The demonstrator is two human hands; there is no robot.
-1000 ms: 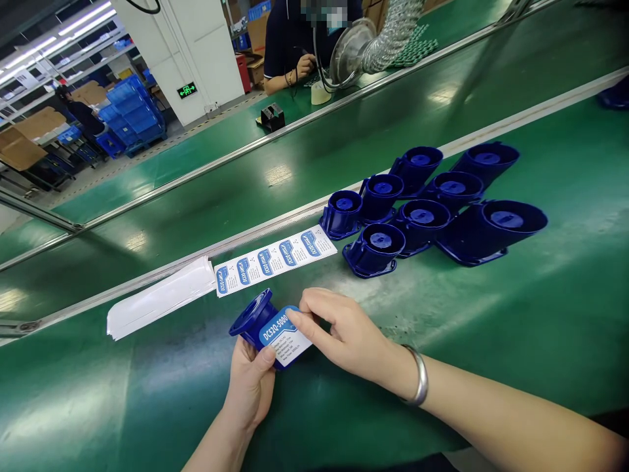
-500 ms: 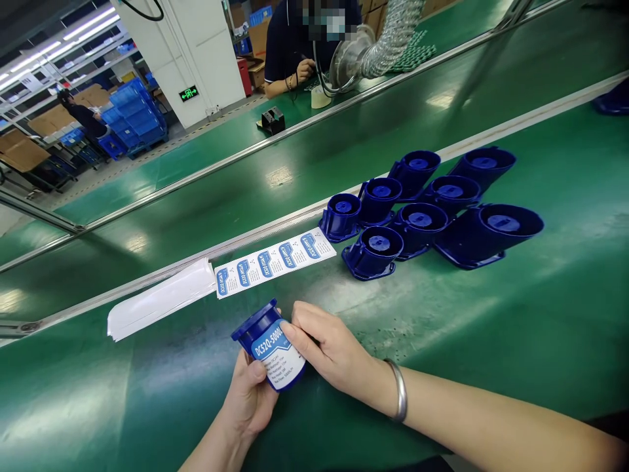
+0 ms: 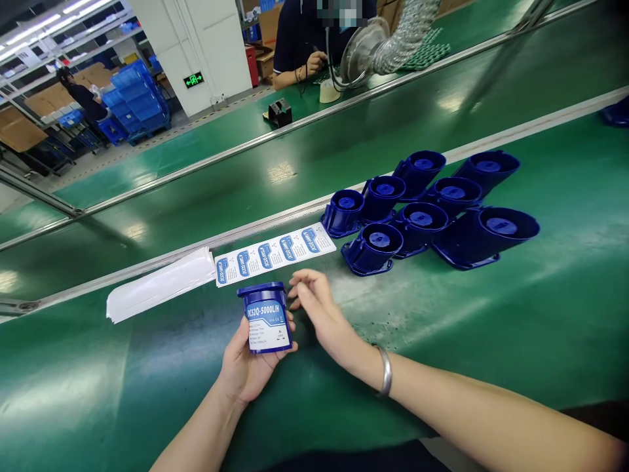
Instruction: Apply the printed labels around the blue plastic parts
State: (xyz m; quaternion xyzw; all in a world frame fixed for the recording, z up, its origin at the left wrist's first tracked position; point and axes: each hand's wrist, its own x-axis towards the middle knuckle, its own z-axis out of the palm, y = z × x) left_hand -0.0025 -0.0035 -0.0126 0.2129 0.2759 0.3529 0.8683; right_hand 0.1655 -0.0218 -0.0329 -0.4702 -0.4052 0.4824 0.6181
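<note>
My left hand (image 3: pixel 246 370) holds a blue plastic housing (image 3: pixel 268 317) upright above the green belt, its blue-and-white label "DCS2Q-5000L/H" facing me. My right hand (image 3: pixel 319 311) hovers just right of the housing with fingers spread, fingertips close to its side, holding nothing. A strip of the same labels (image 3: pixel 275 254) lies on the belt just beyond the housing. Several unlabelled blue housings (image 3: pixel 422 210) lie clustered to the right of the strip.
A stack of white backing sheets (image 3: pixel 160 292) lies left of the label strip. A metal rail (image 3: pixel 295 213) divides this belt from the far one. Across the far belt a person sits by a flexible metal duct (image 3: pixel 388 39); blue crates (image 3: pixel 132 105) stand at back left.
My left hand turned the housing from tilted to upright, label toward me. My right hand lifted off the label and drew away to the right with fingers open.
</note>
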